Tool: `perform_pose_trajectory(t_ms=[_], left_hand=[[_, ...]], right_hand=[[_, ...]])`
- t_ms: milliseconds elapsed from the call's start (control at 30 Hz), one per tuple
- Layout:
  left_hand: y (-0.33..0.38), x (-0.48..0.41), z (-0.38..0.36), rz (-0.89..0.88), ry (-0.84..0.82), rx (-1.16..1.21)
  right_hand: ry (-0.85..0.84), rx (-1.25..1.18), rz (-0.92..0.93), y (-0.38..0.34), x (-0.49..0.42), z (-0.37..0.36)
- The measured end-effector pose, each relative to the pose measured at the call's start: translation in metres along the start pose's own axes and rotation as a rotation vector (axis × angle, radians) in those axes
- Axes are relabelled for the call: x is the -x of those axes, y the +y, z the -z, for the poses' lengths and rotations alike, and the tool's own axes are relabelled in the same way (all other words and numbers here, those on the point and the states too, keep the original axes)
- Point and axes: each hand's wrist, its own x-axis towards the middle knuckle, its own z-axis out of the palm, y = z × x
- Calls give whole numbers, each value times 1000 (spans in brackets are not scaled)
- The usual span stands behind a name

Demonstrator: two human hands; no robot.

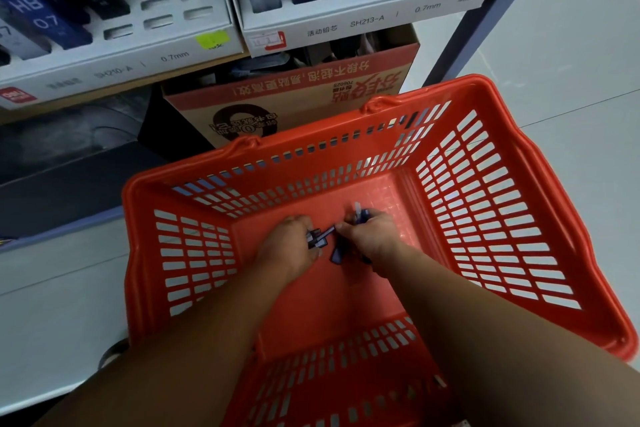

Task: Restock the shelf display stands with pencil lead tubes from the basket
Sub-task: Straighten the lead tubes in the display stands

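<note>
Pencil lead tubes (320, 238) are inside the red basket (485, 204), near its floor. Left hand (289, 246): fingers curled round several tubes. Right hand (372, 236): gripping further tubes, just beside. Display stands (363, 15) sit beyond the basket.

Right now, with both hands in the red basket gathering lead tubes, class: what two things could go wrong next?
The tubes sit crossed and loose between the left hand and right hand; one could slip back into the basket.
The left stand and right stand both read 0.7mm, so a tube may land in the wrong one.
</note>
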Motion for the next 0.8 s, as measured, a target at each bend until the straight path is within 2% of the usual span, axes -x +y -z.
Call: perform_pose_trajectory(t_ms=[167, 333, 500, 667, 800], left_hand=[[-1, 5, -5, -35, 50, -2], [5, 13, 3, -15, 31, -56], [1, 33, 8, 134, 25, 378], [12, 68, 33, 218, 2, 767], [8, 86, 57, 212, -66, 940]], right_hand=[[-83, 157, -3, 4, -2, -2], [-35, 76, -98, 6, 15, 15], [-30, 97, -213, 5, 18, 8], [52, 403, -55, 19, 16, -15], [24, 304, 19, 11, 40, -15]])
